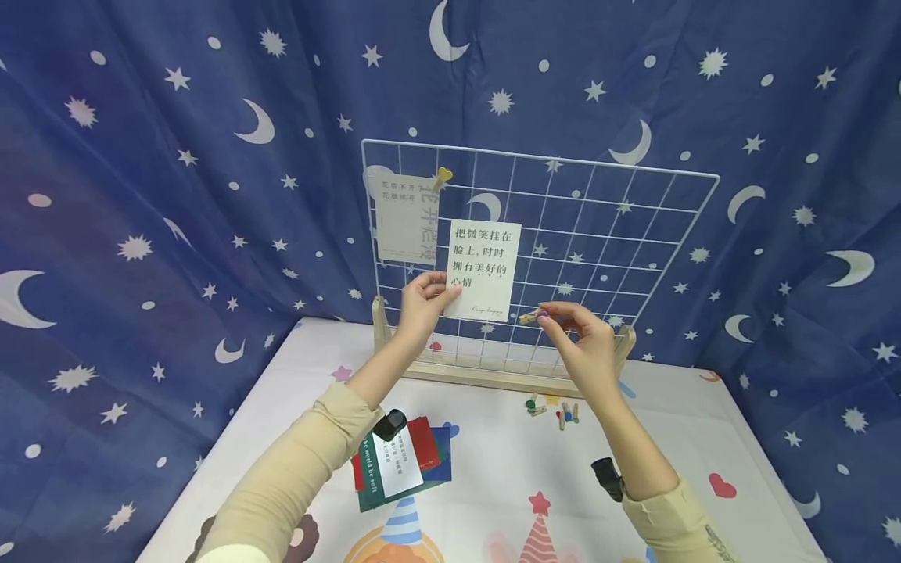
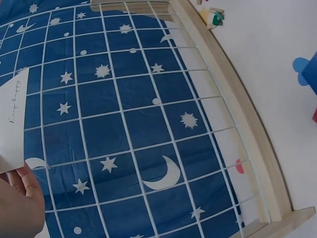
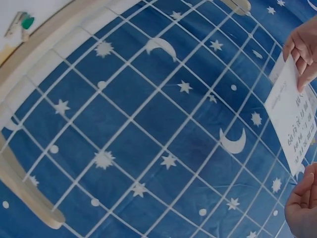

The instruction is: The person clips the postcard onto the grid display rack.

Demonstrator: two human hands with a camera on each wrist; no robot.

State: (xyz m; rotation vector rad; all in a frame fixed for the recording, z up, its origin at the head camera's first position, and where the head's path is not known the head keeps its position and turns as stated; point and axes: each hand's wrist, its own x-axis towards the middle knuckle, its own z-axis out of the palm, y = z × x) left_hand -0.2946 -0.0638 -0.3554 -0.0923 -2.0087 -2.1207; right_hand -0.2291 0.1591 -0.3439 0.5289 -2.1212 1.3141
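My left hand (image 1: 421, 309) pinches the lower left edge of a white card (image 1: 483, 270) printed with dark characters, upright in front of the white wire grid (image 1: 563, 227). In the left wrist view that hand (image 2: 22, 203) shows at the left edge under the card. To the right of the card, my right hand (image 1: 580, 336) pinches a small wooden clothespin (image 1: 531, 316) with a purple ornament between thumb and fingertips. A second pale card (image 1: 406, 219) hangs at the grid's upper left, with a yellow-topped clothespin (image 1: 441, 180) at its top right corner.
The grid stands in a wooden base (image 1: 486, 377) near the table's back. Several small clothespins (image 1: 566, 414) lie in front of it at right. A pile of coloured cards (image 1: 401, 461) rests at left on the white patterned tablecloth (image 1: 507, 469). Behind hangs a blue star-and-moon curtain (image 1: 563, 70).
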